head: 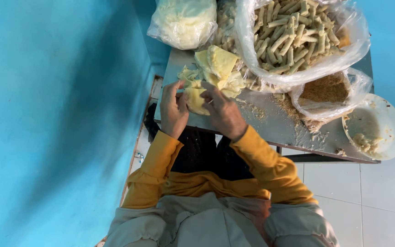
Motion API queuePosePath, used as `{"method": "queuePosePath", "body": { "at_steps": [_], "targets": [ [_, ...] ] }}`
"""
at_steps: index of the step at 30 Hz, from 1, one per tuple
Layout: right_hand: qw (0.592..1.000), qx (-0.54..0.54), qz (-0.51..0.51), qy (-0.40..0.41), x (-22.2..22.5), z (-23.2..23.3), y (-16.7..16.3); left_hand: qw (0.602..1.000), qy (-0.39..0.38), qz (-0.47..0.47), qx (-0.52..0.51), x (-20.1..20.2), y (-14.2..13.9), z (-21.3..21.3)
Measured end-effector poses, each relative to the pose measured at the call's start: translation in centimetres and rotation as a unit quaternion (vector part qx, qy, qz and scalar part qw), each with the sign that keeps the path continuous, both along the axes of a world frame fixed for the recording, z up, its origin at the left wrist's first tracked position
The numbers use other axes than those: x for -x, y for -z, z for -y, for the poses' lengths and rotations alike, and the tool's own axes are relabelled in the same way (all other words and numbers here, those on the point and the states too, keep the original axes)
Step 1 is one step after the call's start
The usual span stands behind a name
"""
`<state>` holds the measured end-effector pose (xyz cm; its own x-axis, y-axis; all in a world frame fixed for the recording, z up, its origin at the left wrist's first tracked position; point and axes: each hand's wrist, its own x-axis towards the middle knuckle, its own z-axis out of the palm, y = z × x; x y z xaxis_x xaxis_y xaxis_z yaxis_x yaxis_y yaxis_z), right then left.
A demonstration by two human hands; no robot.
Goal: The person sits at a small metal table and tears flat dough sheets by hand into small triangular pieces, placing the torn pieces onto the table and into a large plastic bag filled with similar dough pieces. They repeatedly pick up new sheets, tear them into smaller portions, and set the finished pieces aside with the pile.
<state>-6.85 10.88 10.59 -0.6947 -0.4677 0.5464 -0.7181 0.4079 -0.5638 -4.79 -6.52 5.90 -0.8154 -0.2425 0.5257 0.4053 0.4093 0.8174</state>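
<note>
From the head view, my left hand (173, 112) and right hand (222, 112) both pinched a pale yellow wrapper (196, 99) at the table (275, 126) edge, below the wrapper stack (218, 68) at twelve o'clock. I judged it might tear if pulled unevenly; its long axis ran roughly twelve-to-six.

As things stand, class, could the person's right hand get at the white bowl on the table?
Probably yes: the right hand is busy with a yellow sheet, but bare table lies between it and the bowl.

bag of rolled sticks (293, 36) | crumb bag (328, 91) | white bowl (387, 123) | blue wall (46, 114)
</note>
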Motion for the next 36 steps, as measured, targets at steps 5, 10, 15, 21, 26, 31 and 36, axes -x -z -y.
{"method": "queuePosePath", "body": {
  "at_steps": [5,10,15,21,26,31,36],
  "targets": [
    [0.999,-0.02,0.005,0.042,0.2,1.9,0.9,0.992,0.034,0.027,-0.115,0.6,0.5,0.5],
    [0.994,0.029,0.099,0.03,-0.3,2.1,0.5,0.986,0.045,0.061,-0.15,0.6,0.9,0.7],
    [0.991,0.043,0.111,0.061,-0.5,2.3,0.3,0.985,0.06,0.032,-0.158,0.1,0.7,0.4],
    [0.966,0.1,0.235,0.024,0.6,0.7,0.6,0.997,0.048,0.02,-0.066,-0.5,-0.8,0.1],
    [0.916,0.211,0.34,-0.028,1.4,-0.5,1.9,0.997,0.038,0.045,-0.047,-0.9,-1.5,-0.5],
    [0.822,0.394,0.409,-0.04,0.9,-4.0,1.1,0.997,-0.041,-0.036,0.056,-0.9,-1.8,-0.9],
    [0.822,0.44,0.36,-0.032,-1.8,-6.6,0.0,0.993,0.009,-0.096,0.066,-2.3,-3.0,-4.0]
  ]
}}
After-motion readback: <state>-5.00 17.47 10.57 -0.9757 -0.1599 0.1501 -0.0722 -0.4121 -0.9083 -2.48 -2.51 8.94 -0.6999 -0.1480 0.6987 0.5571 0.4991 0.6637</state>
